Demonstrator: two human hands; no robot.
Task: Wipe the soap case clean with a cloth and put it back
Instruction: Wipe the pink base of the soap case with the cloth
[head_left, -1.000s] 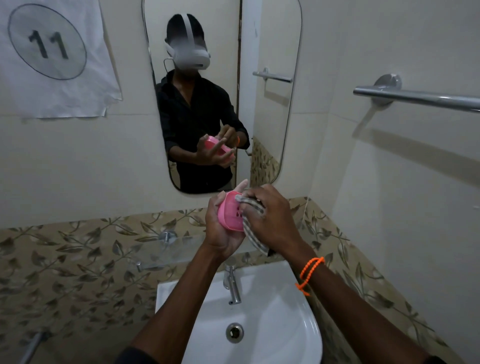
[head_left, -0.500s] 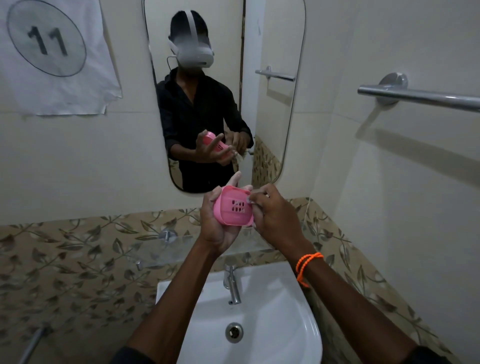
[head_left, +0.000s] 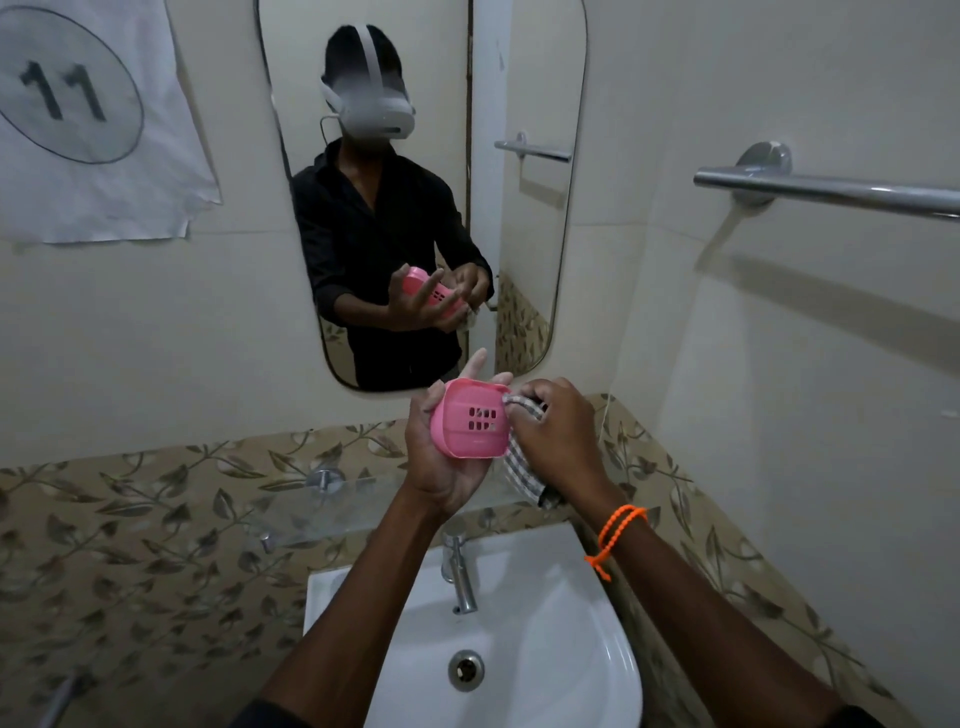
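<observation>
Soap case (head_left: 470, 420): light, rigid, likely slick plastic; cupped by rim in left hand (head_left: 441, 462). Cloth (head_left: 522, 462): soft, bunched in right hand (head_left: 558, 436), pressed against case edge.

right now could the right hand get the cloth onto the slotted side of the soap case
Probably yes: the right hand presses the cloth at the edge of the soap case, and the left hand leaves the slotted side bare.

Both forearms are bare, with dark sleeve edges at the bottom of the frame, a thin orange beaded bracelet (head_left: 618, 531) on the right wrist, lower right of centre.
</observation>
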